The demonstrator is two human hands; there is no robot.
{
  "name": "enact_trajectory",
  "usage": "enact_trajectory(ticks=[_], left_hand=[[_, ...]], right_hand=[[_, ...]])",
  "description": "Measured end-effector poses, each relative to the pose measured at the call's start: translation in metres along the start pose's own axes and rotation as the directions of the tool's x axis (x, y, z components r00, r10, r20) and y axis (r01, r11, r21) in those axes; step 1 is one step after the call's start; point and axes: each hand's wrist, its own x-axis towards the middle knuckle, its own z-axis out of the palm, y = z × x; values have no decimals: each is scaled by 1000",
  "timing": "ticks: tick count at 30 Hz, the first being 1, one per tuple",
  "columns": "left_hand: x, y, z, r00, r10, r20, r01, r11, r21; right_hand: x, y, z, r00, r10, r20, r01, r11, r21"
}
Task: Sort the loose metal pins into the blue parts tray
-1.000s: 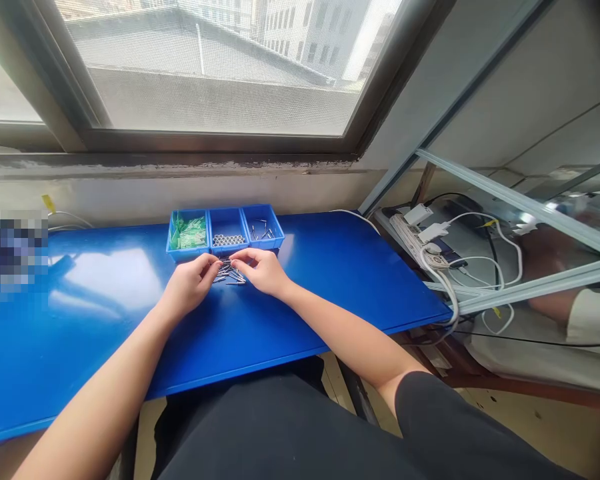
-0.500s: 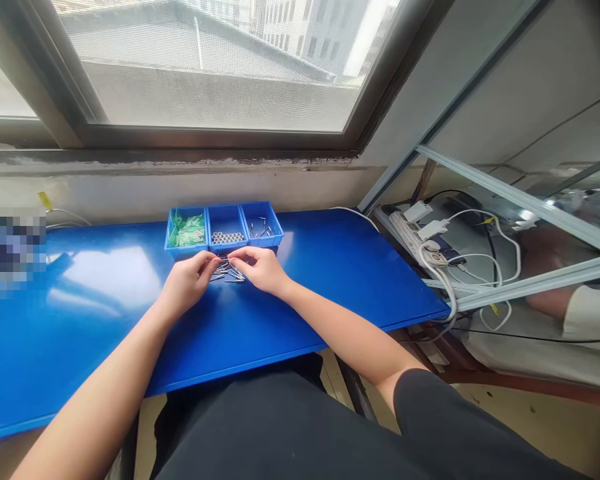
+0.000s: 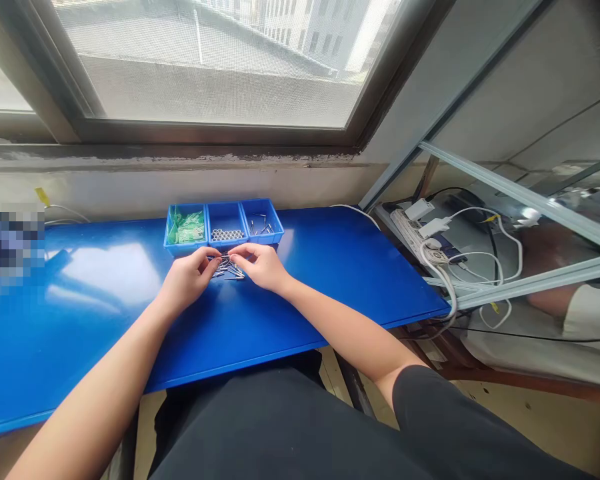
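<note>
My left hand (image 3: 189, 275) and my right hand (image 3: 261, 268) are close together over the blue table (image 3: 240, 327), each with thumb and forefinger pinched. What they hold is too small to make out; a thin dark line shows between the fingertips. Just below and partly behind them lies a loose pile of slim metal pins (image 3: 235, 272). Against the far side stand three joined blue bins. The left bin (image 3: 185, 249) has green packets (image 3: 189, 230), the middle bin (image 3: 225, 215) several round metal rings or nuts (image 3: 229, 235), and the right bin (image 3: 266, 239) several thin metal pieces (image 3: 263, 227).
Behind the table is a wall with a screened window (image 3: 220, 93). At right, a metal frame (image 3: 520, 190) stands beside a power strip (image 3: 413, 230) with chargers and white cables (image 3: 447, 287). A blurred-out item (image 3: 13, 247) sits at the far left.
The view has shifted very slightly. Both hands stay pinched close together over the pins, with only a small movement of the fingers.
</note>
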Motion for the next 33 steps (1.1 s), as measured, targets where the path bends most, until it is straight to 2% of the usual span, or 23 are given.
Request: enact_trajectory(ticks=[16, 33], left_hand=[[1, 0, -1, 999, -34, 11, 34, 999, 25], [0, 4, -2, 1000, -4, 3, 4, 1000, 10]], right_hand=[[-1, -1, 0, 1000, -9, -8, 9, 1000, 11], [0, 0, 0, 1000, -15, 2, 15, 1000, -1]])
